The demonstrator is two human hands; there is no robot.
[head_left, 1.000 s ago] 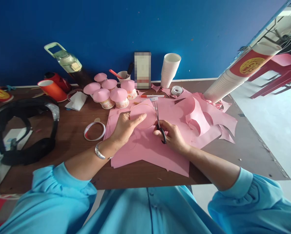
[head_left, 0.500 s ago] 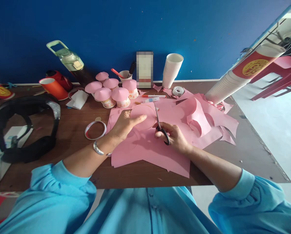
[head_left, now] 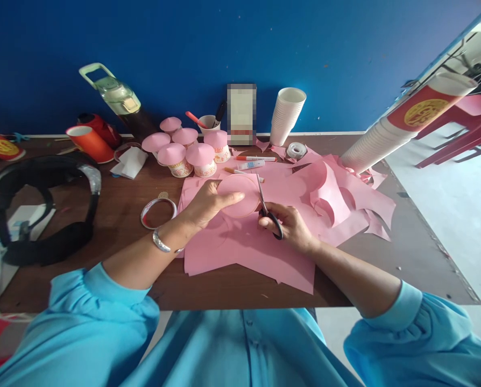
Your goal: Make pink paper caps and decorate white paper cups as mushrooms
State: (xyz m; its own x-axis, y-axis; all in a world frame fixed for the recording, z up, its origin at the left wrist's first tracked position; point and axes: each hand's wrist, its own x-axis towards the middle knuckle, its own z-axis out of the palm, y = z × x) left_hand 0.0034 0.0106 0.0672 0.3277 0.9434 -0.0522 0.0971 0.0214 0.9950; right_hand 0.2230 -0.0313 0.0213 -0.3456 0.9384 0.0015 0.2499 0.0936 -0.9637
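Between the thumb and fingers of my left hand (head_left: 209,204) is a round pink paper disc (head_left: 240,203), held above pink sheets. My right hand (head_left: 291,228) grips black-handled scissors (head_left: 263,199), whose blades point away from me along the disc's right edge. The fingers of my left hand under the disc are hidden. Beneath both hands lie the pink paper sheets (head_left: 248,252), with a curled offcut (head_left: 330,196) on their right side. Small cups with pink cone tops (head_left: 202,156) stand just beyond my left hand.
Behind the sheets are markers (head_left: 259,158), a tape roll (head_left: 296,151), a phone (head_left: 241,115) and stacked white cups (head_left: 288,115). Another cup stack leans at the right (head_left: 380,142). To the left are a tape ring (head_left: 158,213), a bottle (head_left: 117,99) and a black headband (head_left: 91,215).
Hardly anything differs. The view has shifted slightly, and both hands keep their hold on the paper disc and the scissors.
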